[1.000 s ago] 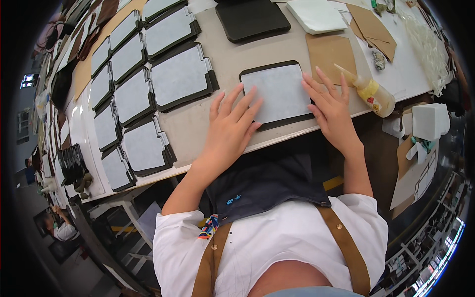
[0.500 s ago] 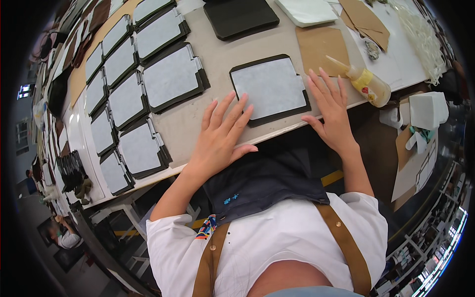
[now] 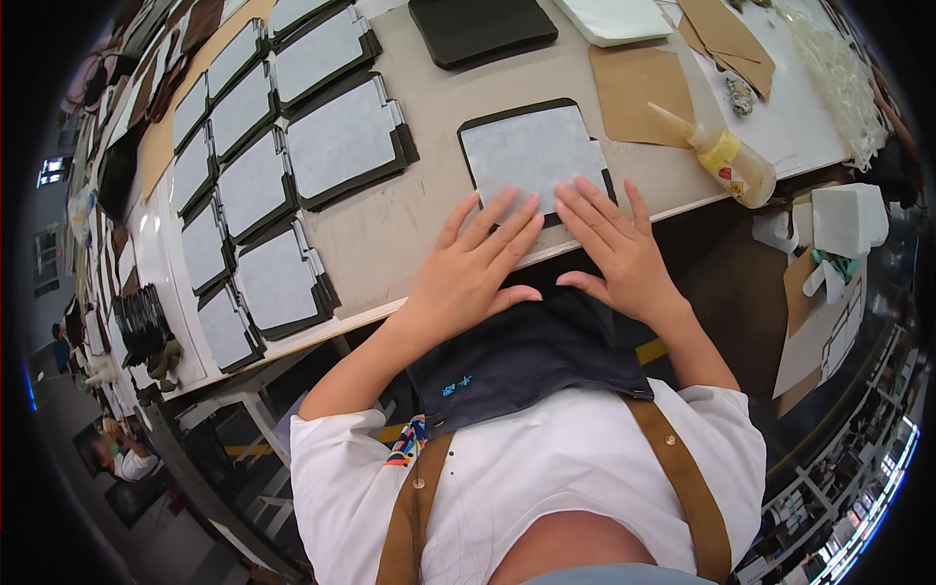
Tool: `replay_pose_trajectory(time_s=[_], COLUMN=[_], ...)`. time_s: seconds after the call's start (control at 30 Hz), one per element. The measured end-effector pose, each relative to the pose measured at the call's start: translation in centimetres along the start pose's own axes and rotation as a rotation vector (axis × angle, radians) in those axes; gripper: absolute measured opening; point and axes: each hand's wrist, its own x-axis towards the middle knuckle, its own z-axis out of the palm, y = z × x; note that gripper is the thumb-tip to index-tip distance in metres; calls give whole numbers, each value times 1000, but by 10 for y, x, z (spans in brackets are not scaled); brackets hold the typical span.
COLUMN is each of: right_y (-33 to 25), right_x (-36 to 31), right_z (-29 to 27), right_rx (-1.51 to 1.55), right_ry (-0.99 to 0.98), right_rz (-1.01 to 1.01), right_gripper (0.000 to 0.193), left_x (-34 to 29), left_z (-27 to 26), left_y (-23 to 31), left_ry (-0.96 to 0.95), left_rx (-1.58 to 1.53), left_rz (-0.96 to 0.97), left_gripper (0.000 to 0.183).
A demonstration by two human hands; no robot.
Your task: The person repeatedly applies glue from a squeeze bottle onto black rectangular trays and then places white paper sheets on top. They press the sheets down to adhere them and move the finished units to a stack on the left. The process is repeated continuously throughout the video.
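Observation:
On the table's near edge lies a black flat panel [image 3: 480, 119] with a pale grey-white sheet [image 3: 522, 151] on top, its dark border showing around the sheet. My left hand [image 3: 475, 258] rests its outstretched fingers over the sheet's lower left part, the fingertips slightly blurred. Over the lower right part lies my right hand [image 3: 619, 253], fingers stretched out and flat. Both hands are open and hold nothing. The panel's near border is mostly hidden beneath my fingers.
Rows of similar sheet-covered black panels [image 3: 341, 141] overlap at the left. Black panels [image 3: 483, 29] are stacked at the back, beside white sheets [image 3: 614, 18]. A brown card [image 3: 639, 93] and a glue bottle [image 3: 736, 166] lie at the right. Farther left, a person [image 3: 132, 458] sits.
Both hands have come closer together over the near part of the sheet. My right hand has moved left from the panel's right edge, and my left hand slightly right.

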Motion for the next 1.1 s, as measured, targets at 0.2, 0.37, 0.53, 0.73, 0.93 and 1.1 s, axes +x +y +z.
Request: replay_pose_trajectory(time_s=[0.2,0.37,0.53,0.73,0.93,1.1], right_y=[11,20,32,43,35,39], right_x=[-18,9,76,115,120,127], right_z=[-5,-5,-5,15,11,7], right_rx=[-41,-4,-50,-124,-86,143], right_ry=[172,367,336,279,307,333], right_rz=[46,86,68,-16,-32,1], right_gripper=[47,31,31,34,23,16], left_x=[-20,-28,5,15,14,17], left_z=[-11,-12,-8,5,7,3], left_y=[-12,-18,-21,-25,-26,-28], left_ry=[13,193,287,318,350,433], left_rx=[80,17,95,151,117,-26], left_rz=[-18,-113,-244,-386,-393,-452], left_gripper=[73,61,55,54,56,51])
